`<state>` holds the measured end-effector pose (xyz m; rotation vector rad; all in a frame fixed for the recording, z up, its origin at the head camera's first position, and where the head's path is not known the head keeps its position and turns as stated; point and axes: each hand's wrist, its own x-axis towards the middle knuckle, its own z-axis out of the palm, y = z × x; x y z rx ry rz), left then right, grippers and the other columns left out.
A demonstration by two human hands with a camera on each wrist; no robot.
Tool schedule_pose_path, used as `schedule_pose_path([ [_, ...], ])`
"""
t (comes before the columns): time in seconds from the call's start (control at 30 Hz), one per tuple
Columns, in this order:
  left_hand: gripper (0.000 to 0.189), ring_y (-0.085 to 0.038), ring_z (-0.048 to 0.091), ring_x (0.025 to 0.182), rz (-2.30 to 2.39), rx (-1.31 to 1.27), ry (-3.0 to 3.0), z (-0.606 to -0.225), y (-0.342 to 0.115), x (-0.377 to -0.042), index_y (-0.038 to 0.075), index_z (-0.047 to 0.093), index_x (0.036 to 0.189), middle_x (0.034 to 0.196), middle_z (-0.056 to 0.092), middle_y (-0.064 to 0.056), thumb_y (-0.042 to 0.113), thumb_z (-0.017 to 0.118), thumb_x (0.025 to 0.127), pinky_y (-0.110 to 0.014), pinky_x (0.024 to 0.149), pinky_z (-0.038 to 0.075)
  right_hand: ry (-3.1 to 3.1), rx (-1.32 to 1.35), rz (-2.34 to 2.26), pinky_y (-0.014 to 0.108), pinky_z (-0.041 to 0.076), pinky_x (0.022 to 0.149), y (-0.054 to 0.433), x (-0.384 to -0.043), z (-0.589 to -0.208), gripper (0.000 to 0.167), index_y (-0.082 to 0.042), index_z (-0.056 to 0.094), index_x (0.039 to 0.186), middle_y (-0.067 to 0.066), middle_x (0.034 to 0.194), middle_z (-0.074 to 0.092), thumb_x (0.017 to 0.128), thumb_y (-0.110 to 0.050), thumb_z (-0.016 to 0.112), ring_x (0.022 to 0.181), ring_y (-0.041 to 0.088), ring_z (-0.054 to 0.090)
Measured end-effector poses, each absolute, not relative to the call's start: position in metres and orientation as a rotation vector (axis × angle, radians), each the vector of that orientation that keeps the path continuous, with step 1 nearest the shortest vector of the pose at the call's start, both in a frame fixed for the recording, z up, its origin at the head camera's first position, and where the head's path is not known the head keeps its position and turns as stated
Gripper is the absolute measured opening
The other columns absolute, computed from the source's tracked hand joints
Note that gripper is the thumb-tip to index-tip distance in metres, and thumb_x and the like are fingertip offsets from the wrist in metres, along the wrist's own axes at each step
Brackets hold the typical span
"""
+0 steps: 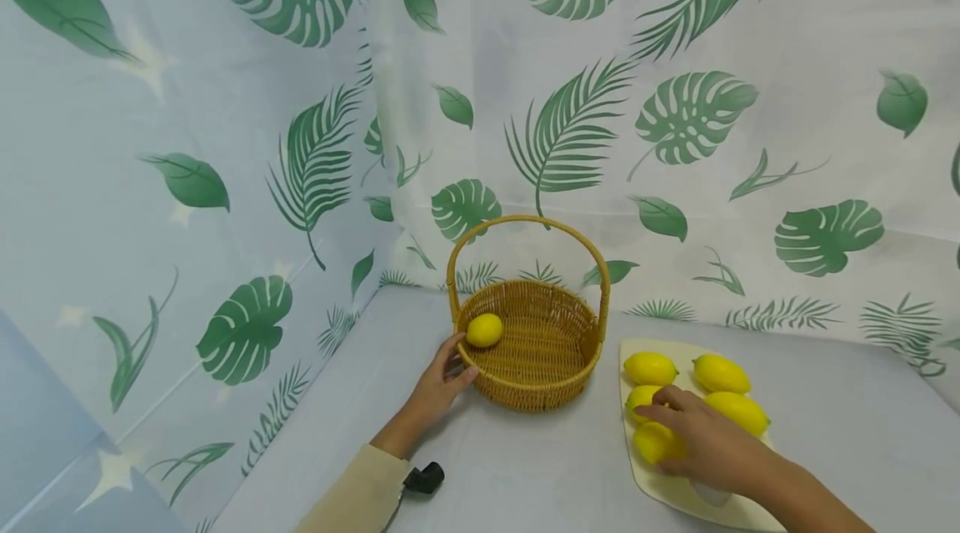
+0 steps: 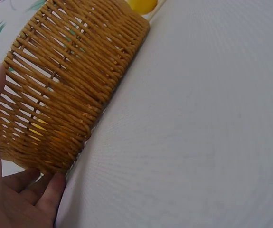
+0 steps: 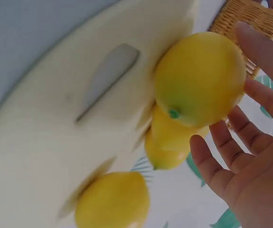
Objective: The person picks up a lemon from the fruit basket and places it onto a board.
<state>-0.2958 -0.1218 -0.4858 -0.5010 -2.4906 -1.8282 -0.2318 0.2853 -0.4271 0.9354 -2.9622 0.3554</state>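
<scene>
My left hand [image 1: 427,395] holds the left side of a round wicker basket [image 1: 536,395] with a tall arched handle. In the left wrist view the thumb lies at the basket's rim and the fingertips [image 2: 55,187] tuck at its base. One yellow lemon [image 1: 484,330] rests inside, against the left wall. On the right, my right hand [image 1: 712,445] hovers over a cream cutting board [image 1: 667,485] bearing several lemons. Its fingers spread loosely around the nearest lemon [image 3: 200,78], which sits on the board beside the handle slot [image 3: 108,78]. My hand partly covers some lemons in the head view.
Two lemons [image 1: 722,373] [image 1: 735,412] lie along the board's right side, and another [image 1: 650,369] is at its back left. A black object [image 1: 424,479] sits by the left sleeve [image 1: 363,491]. Leaf-printed curtains [image 1: 555,133] enclose the back and left of the white table [image 1: 540,475].
</scene>
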Motion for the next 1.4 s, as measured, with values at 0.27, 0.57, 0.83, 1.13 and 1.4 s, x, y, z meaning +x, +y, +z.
schedule_pose_path([
  [0.27, 0.067, -0.033, 0.037, 0.136, -1.809, -0.454, -2.463, -0.508, -0.124, -0.314, 0.026, 0.024, 0.155, 0.155, 0.029, -0.013, 0.030, 0.061, 0.098, -0.047, 0.106, 0.038, -2.971, 0.983, 0.344, 0.040, 0.052, 0.085, 0.266, -0.242, -0.417, 0.060, -0.029, 0.062, 0.129, -0.007, 0.119, 0.048, 0.075, -0.045, 0.082, 0.096, 0.013, 0.048],
  [0.57, 0.067, -0.032, 0.039, 0.134, -1.787, -0.483, -2.448, -0.508, -0.123, -0.314, 0.021, 0.023, 0.155, 0.153, 0.031, -0.015, 0.029, 0.059, 0.099, -0.047, 0.105, 0.039, -2.900, 1.117, 0.351, 0.040, 0.050, 0.085, 0.242, -0.256, -0.411, 0.053, -0.024, 0.063, 0.129, -0.007, 0.114, 0.048, 0.080, -0.038, 0.080, 0.100, 0.013, 0.050],
  [0.83, 0.068, -0.031, 0.039, 0.134, -1.795, -0.485, -2.447, -0.509, -0.123, -0.314, 0.025, 0.024, 0.155, 0.152, 0.033, -0.014, 0.034, 0.060, 0.098, -0.046, 0.106, 0.039, -2.934, 0.995, 0.397, 0.039, 0.051, 0.088, 0.221, -0.271, -0.397, 0.057, -0.020, 0.062, 0.131, -0.003, 0.122, 0.051, 0.082, -0.047, 0.076, 0.105, 0.016, 0.052],
  [1.13, 0.068, -0.033, 0.038, 0.135, -1.796, -0.490, -2.458, -0.513, -0.125, -0.315, 0.025, 0.023, 0.155, 0.153, 0.031, -0.016, 0.032, 0.060, 0.098, -0.048, 0.106, 0.038, -2.896, 1.035, 0.509, 0.041, 0.050, 0.092, 0.198, -0.291, -0.391, 0.053, -0.018, 0.059, 0.133, -0.001, 0.123, 0.051, 0.084, -0.025, 0.078, 0.108, 0.018, 0.052],
  [1.4, 0.074, -0.039, 0.037, 0.134, -1.820, -0.507, -2.473, -0.488, -0.121, -0.296, 0.014, 0.023, 0.155, 0.153, 0.029, -0.023, 0.037, 0.062, 0.096, -0.050, 0.105, 0.038, -2.924, 1.027, 0.568, 0.039, 0.050, 0.092, 0.180, -0.311, -0.396, 0.053, -0.017, 0.059, 0.134, 0.000, 0.125, 0.051, 0.085, -0.022, 0.078, 0.109, 0.019, 0.053],
])
